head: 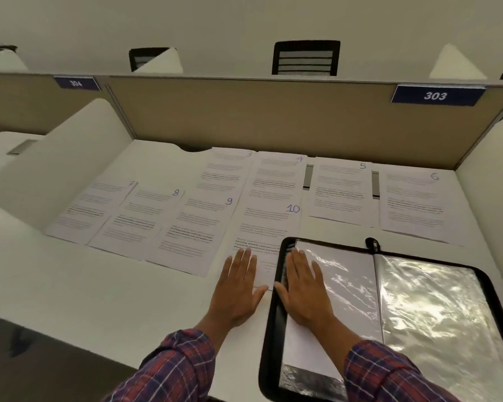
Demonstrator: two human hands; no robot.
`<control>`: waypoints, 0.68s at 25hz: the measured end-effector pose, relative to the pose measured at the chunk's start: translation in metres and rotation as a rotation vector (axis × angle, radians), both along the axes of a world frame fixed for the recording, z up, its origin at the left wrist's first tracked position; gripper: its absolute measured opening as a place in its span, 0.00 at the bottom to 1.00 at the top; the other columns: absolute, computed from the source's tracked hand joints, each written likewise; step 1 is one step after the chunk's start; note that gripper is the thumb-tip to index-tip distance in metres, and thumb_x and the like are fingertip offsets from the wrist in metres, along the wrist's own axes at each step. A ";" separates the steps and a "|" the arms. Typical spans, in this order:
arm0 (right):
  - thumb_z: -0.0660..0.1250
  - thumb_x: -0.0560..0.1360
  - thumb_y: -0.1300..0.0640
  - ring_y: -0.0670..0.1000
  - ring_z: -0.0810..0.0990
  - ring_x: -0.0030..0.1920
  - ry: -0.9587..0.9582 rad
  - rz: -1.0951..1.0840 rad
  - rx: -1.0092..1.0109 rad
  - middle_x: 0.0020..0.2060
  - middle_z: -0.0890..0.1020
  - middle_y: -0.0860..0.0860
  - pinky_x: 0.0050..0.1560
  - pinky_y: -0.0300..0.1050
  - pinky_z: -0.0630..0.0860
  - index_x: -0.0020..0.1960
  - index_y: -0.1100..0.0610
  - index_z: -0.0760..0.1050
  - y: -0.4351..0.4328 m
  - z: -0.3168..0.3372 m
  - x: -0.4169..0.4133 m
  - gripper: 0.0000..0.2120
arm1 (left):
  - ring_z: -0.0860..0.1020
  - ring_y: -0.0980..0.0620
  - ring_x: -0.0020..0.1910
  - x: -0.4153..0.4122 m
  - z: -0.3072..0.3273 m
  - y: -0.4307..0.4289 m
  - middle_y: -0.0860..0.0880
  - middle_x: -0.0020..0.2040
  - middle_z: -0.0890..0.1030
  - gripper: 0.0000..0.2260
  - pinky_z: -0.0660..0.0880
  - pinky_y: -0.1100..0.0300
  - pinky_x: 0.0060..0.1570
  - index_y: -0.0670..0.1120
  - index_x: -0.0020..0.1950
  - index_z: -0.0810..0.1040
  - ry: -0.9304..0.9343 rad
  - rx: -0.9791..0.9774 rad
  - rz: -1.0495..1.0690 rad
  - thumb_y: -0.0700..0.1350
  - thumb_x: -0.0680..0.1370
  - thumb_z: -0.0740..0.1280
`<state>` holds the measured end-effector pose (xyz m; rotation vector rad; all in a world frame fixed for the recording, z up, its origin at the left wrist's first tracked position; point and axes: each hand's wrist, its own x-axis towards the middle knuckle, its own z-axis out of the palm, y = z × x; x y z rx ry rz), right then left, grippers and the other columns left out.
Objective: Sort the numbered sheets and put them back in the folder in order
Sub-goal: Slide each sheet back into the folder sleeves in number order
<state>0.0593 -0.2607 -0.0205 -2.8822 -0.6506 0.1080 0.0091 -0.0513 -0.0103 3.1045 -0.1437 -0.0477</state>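
Head view: white desk (99, 285) was backed by a beige partition (244, 111) at 12 o'clock; left hand (238, 288) and right hand (304, 291) were laid flat, fingers straight.

A white surface (70, 285) is boxed in by a tan back partition (244, 117) and a white curved side divider (79, 158). Blue number plates (436, 95) read 303 and 304. A black slatted chair back (306, 58) stands beyond, before a cream wall (244, 18).

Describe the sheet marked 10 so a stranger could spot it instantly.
Start at the open black-rimmed folder on the near right of the desk. Just beyond its far-left corner lies sheet 10, with the left hand resting flat on its near end. Unlike sheet 9 to its left and sheet 4 behind, its blue handwritten corner number has two digits.
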 end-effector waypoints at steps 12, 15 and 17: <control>0.44 0.85 0.34 0.56 0.45 0.84 -0.010 -0.123 -0.019 0.85 0.47 0.57 0.80 0.60 0.47 0.85 0.61 0.49 0.159 0.013 0.113 0.39 | 0.46 0.43 0.85 0.152 0.010 0.155 0.42 0.85 0.50 0.38 0.47 0.42 0.81 0.42 0.85 0.54 -0.035 -0.003 -0.101 0.68 0.85 0.48; 0.44 0.85 0.33 0.56 0.47 0.84 0.002 -0.164 0.007 0.85 0.49 0.57 0.80 0.58 0.47 0.85 0.61 0.49 0.206 0.018 0.135 0.39 | 0.45 0.44 0.85 0.186 0.010 0.200 0.43 0.85 0.49 0.38 0.46 0.42 0.81 0.43 0.85 0.54 -0.020 -0.010 -0.116 0.69 0.84 0.47; 0.43 0.85 0.34 0.56 0.51 0.84 0.010 -0.175 0.012 0.84 0.52 0.57 0.80 0.57 0.49 0.84 0.61 0.52 0.234 0.017 0.149 0.39 | 0.46 0.43 0.84 0.208 0.009 0.228 0.43 0.85 0.50 0.38 0.44 0.43 0.81 0.44 0.85 0.54 -0.021 -0.025 -0.117 0.69 0.84 0.47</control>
